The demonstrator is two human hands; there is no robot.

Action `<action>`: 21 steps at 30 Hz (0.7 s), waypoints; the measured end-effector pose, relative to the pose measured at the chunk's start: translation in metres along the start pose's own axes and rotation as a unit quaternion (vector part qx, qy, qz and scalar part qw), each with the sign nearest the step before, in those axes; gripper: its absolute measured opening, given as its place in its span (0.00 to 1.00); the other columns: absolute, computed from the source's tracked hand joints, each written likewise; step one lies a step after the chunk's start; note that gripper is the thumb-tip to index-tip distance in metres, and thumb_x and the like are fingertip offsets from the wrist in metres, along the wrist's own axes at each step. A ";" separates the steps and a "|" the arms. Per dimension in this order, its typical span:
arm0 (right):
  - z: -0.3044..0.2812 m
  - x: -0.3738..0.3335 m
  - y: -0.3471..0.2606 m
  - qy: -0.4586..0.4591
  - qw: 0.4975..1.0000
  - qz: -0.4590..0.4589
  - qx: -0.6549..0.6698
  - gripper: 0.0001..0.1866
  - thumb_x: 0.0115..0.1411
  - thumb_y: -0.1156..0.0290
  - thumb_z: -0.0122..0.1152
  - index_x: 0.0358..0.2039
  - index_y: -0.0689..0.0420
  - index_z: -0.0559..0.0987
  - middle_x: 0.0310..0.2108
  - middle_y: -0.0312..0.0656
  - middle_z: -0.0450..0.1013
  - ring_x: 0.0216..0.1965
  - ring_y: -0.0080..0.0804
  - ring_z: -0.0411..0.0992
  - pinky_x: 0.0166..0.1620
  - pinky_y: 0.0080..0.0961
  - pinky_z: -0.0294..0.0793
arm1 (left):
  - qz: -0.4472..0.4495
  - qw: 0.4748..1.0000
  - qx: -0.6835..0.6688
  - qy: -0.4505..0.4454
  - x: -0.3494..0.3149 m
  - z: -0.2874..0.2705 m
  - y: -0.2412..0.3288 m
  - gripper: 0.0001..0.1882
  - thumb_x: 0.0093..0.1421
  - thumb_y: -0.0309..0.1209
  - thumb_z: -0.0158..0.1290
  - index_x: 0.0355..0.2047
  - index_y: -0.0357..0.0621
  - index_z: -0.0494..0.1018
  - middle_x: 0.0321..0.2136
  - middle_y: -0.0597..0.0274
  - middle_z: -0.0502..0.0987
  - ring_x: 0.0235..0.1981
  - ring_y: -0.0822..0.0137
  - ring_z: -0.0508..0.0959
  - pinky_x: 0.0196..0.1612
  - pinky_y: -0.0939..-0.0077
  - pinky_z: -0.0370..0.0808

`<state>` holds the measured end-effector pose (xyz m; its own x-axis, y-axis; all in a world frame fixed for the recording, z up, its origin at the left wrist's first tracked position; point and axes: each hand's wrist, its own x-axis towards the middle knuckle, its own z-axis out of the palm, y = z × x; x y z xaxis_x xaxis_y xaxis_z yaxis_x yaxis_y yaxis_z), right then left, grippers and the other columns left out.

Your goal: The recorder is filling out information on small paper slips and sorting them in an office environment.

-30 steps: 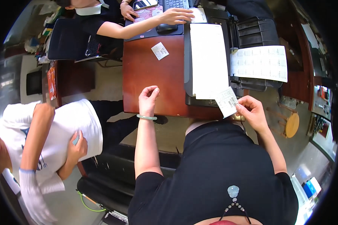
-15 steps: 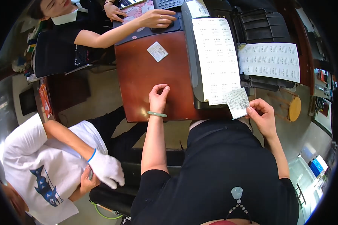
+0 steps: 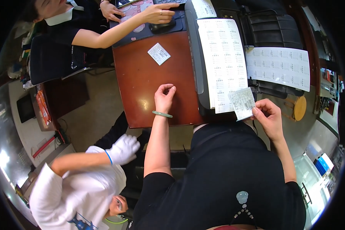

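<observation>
My right hand (image 3: 269, 118) pinches a small printed card (image 3: 241, 104) between thumb and fingers. The card is held over the near end of a printed label sheet (image 3: 224, 57), which lies along the top of a black printer (image 3: 200, 73). Above the brown table (image 3: 138, 84) my left hand (image 3: 165, 98), with a green bangle (image 3: 162, 114) at its wrist, is closed, thumb against the curled fingers, and nothing shows in it. Farther off on that table lies a second printed card (image 3: 158, 53). Another printed sheet (image 3: 278, 63) rests on the printer's right-hand tray.
A co-worker's hand (image 3: 161, 14) is over a black mouse (image 3: 163, 27) at the far left edge of the table. At lower left another person wears a white glove (image 3: 124, 149). A small round stool (image 3: 299, 108) stands to the right.
The gloved person has leaned closer, and the gloved hand has risen to the right. The far co-worker's hand has lifted off the mouse. My hands have hardly moved.
</observation>
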<state>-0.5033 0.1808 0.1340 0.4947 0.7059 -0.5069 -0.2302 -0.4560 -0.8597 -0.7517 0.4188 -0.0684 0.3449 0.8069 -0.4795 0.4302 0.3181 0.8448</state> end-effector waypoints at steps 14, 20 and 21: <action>0.002 0.009 -0.005 -0.019 1.000 0.010 0.014 0.05 0.62 0.75 0.60 0.36 0.62 0.76 0.29 0.33 0.75 0.29 0.14 0.72 0.33 0.14 0.73 | 0.022 0.999 -0.034 0.003 0.003 0.004 -0.016 0.09 0.57 0.28 0.62 0.36 0.37 0.77 0.29 0.68 0.78 0.30 0.78 0.75 0.36 0.83 0.73; 0.001 0.008 -0.004 -0.023 0.999 0.000 0.030 0.05 0.62 0.74 0.61 0.36 0.62 0.76 0.27 0.33 0.74 0.28 0.14 0.72 0.32 0.13 0.71 | 0.029 0.999 -0.017 0.003 0.005 0.007 -0.013 0.09 0.57 0.29 0.61 0.36 0.37 0.77 0.27 0.70 0.78 0.27 0.81 0.73 0.32 0.86 0.71; 0.000 0.008 -0.004 -0.027 0.999 -0.004 0.035 0.06 0.62 0.73 0.61 0.36 0.62 0.76 0.27 0.33 0.74 0.28 0.14 0.72 0.32 0.13 0.71 | 0.026 1.000 -0.017 0.002 0.005 0.007 -0.013 0.09 0.57 0.29 0.61 0.36 0.37 0.77 0.27 0.70 0.78 0.28 0.81 0.73 0.32 0.86 0.71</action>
<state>-0.4984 0.1881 0.1329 0.4514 0.7386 -0.5008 -0.2845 -0.4128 -0.8653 -0.7499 0.4152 -0.0835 0.3627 0.8246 -0.4341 0.3835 0.2925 0.8760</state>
